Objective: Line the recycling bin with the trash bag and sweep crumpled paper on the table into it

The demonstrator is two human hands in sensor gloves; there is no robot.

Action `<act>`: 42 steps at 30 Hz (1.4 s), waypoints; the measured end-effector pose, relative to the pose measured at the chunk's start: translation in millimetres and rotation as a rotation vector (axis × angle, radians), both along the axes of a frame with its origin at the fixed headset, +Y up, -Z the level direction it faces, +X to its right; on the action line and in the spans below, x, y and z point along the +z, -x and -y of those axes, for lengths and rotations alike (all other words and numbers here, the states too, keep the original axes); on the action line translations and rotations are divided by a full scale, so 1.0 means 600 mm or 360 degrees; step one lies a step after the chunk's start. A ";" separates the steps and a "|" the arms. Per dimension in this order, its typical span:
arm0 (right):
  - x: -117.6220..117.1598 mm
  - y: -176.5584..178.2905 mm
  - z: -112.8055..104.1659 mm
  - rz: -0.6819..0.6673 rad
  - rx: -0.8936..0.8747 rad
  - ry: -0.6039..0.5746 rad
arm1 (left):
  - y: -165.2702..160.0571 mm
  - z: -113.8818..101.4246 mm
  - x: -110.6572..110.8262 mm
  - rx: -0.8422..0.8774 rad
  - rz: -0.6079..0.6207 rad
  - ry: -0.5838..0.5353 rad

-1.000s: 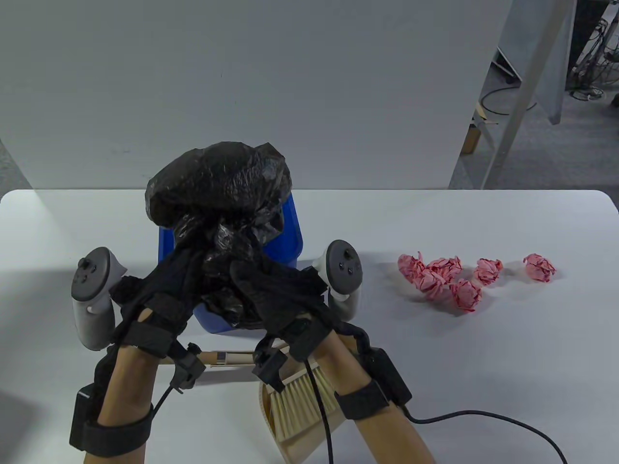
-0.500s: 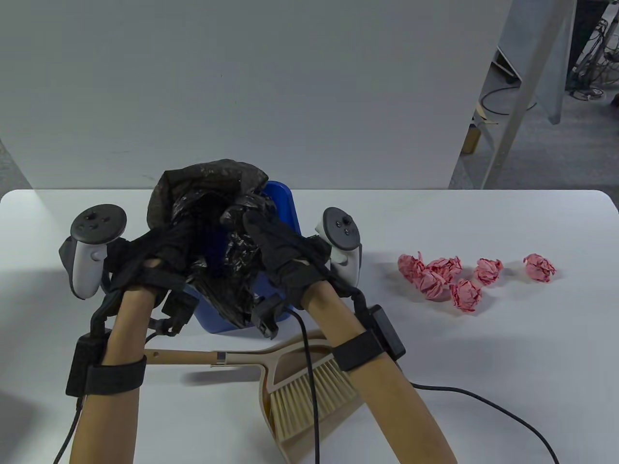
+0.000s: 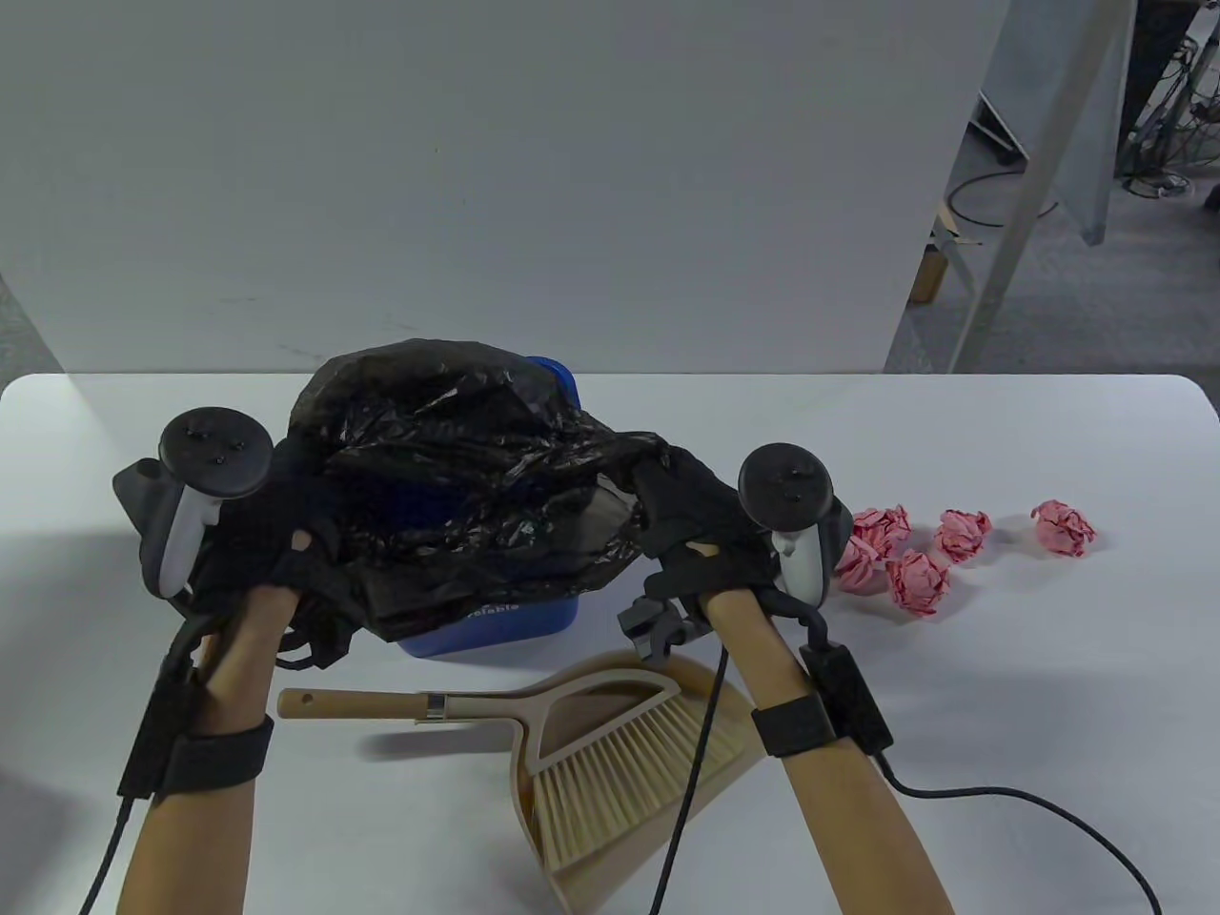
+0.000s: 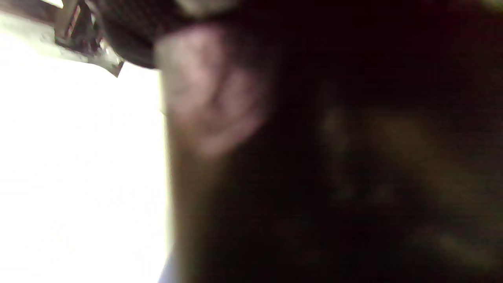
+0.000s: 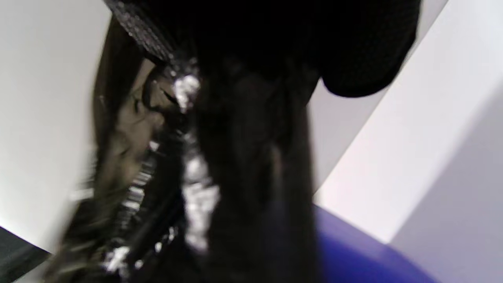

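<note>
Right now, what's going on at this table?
A person is stretching a black trash bag over a blue recycling bin, the left hand and right hand each gripping one side. Pink crumpled paper lies unswept to the right. The brush and dustpan lie untouched in front.

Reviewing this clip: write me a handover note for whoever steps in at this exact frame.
Left hand and right hand each grip an edge of the black trash bag, stretched over the blue recycling bin.
Bag covers the bin mouth; whether it is tucked over the rim cannot be told.
Brush and dustpan lie untouched in front.
Pink paper balls wait on the table, unswept.
</note>
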State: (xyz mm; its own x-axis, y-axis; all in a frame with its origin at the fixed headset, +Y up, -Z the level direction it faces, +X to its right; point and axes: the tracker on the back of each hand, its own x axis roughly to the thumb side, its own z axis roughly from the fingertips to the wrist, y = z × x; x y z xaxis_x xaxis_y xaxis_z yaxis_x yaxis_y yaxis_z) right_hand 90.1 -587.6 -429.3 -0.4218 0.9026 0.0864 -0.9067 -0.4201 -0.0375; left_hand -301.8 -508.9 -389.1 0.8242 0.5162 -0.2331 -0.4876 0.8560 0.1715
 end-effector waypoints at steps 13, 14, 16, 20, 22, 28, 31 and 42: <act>-0.041 0.015 0.048 0.0048 0.0095 0.0088 | 0.064 0.077 -0.007 0.0102 -0.0166 -0.0039; -0.046 0.016 0.048 0.0066 0.0099 0.0087 | 0.069 0.082 -0.011 0.0142 -0.0172 -0.0037; -0.058 0.018 0.049 0.0107 0.0085 0.0099 | 0.083 0.097 -0.020 0.0259 -0.0188 -0.0028; -0.087 0.022 0.056 0.0152 -0.0016 0.0195 | 0.109 0.127 -0.038 0.0543 -0.0205 -0.0071; -0.102 0.026 0.058 0.0170 -0.0072 0.0236 | 0.119 0.137 -0.052 0.0635 -0.0213 -0.0083; -0.143 0.041 0.065 0.0151 -0.0292 0.0366 | 0.140 0.177 -0.117 0.1193 0.0143 0.0027; -0.166 0.047 0.078 -0.0015 -0.0492 0.0448 | 0.140 0.211 -0.148 0.1719 0.0378 0.0209; -0.197 0.080 0.132 -0.0640 -0.1049 0.0535 | 0.111 0.279 -0.193 0.2230 0.0723 0.0470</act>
State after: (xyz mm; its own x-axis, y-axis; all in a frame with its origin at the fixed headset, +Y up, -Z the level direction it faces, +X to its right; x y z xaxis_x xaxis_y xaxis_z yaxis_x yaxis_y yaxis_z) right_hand 41.8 -667.0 -547.3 0.2057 0.9579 -0.2003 -0.8880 0.2687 0.3732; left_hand -368.6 -676.3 -505.0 -0.2555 0.9073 -0.3340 -0.8811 -0.3608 -0.3058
